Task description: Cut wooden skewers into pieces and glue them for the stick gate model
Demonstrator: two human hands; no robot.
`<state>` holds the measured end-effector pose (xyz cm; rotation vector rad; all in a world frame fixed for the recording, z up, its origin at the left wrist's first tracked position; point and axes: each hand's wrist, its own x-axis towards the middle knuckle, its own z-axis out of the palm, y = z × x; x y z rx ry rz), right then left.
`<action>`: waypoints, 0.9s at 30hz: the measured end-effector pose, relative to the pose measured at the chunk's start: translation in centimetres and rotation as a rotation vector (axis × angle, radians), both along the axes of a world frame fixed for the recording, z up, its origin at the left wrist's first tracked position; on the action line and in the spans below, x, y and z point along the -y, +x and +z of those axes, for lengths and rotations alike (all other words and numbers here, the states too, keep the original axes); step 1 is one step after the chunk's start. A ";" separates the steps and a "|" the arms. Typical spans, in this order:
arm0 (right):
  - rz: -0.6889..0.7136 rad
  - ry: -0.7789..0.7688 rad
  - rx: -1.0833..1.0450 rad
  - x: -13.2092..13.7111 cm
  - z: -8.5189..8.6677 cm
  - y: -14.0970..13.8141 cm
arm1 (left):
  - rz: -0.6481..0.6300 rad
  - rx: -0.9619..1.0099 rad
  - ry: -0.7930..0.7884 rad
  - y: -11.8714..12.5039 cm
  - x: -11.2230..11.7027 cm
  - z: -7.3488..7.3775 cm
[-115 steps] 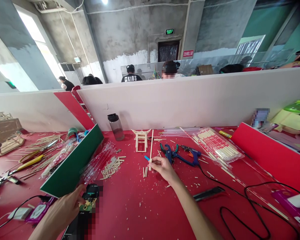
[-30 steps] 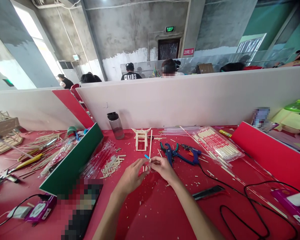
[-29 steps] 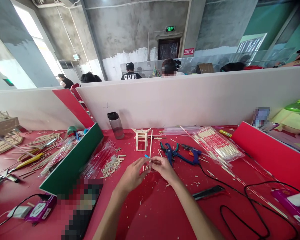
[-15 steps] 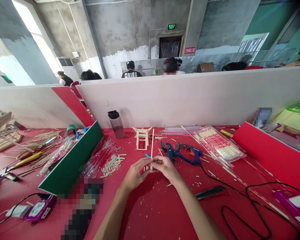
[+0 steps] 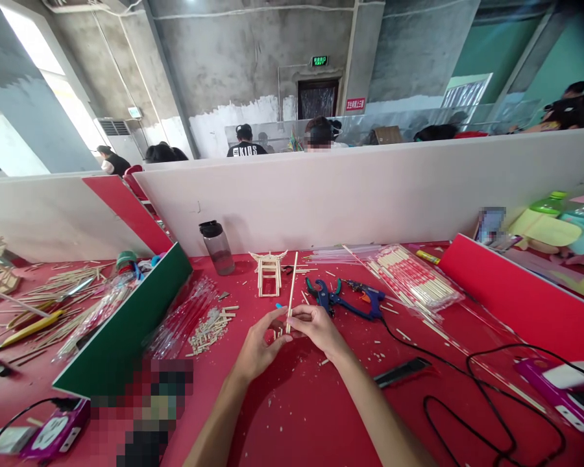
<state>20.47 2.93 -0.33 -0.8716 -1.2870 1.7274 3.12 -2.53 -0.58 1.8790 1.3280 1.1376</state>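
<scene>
A slim pale wooden stick (image 5: 293,279) stands nearly upright between my hands. My right hand (image 5: 320,332) pinches it near the bottom with thumb and fingers. My left hand (image 5: 259,347) curls in from the other side, its thumb and fingertips at the stick's lower end. Short light pieces show in the gap by my left thumb; whether they are held or lie on the table, I cannot tell. Beyond my hands stands a small frame (image 5: 269,277) built of sticks. To the right of it lie a blue-handled cutter (image 5: 325,297) and a blue and orange glue gun (image 5: 370,295) with a black cord.
Cut stick pieces (image 5: 211,332) are heaped at left beside a plastic wrapper (image 5: 185,318) and a green divider (image 5: 121,324). A dark bottle (image 5: 217,250) stands behind. Packed sticks (image 5: 413,275), a black-handled knife (image 5: 403,373) and a red divider (image 5: 516,298) lie right. Scraps dot the red table.
The view has shifted slightly. My left fingers have drawn back a little from the right fingers, showing more of the stick's lower end. The stick leans slightly more to the right.
</scene>
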 end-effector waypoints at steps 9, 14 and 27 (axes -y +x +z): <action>-0.032 0.008 0.005 0.3 0.3 0.0 | -0.007 -0.085 0.036 -0.1 0.5 0.7; -0.007 0.057 0.035 0.3 -0.1 -0.2 | 0.015 -0.139 0.059 0.1 0.8 0.6; -0.031 0.120 0.068 0.1 -0.7 -0.4 | 0.034 -0.221 0.068 0.3 1.0 0.5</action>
